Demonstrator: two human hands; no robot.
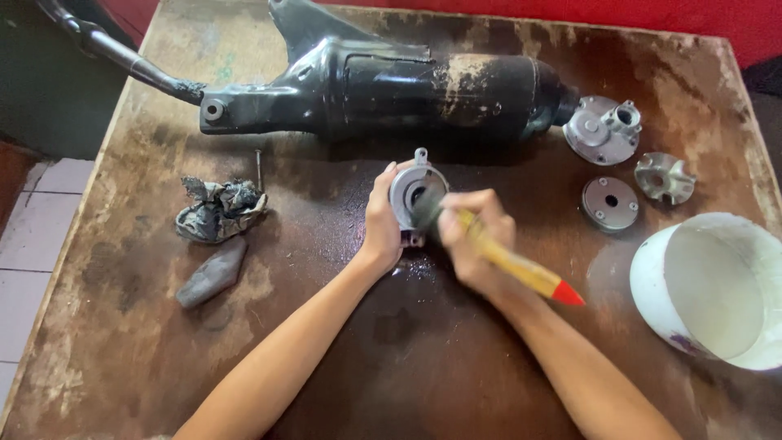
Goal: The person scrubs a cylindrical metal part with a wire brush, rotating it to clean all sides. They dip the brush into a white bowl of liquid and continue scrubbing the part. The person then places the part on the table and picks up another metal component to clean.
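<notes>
My left hand holds a small grey metal housing upright over the wet brown table. In my right hand is a paintbrush with a yellow wooden handle and red tip. Its dark, blurred bristles lie against the face of the housing. A long black cylindrical machine body lies across the far side of the table, just behind the housing.
To the right lie a grey cover, a round disc and a small impeller. A white bucket lies on its side at the right edge. A crumpled rag, a grey lump and a nail sit left.
</notes>
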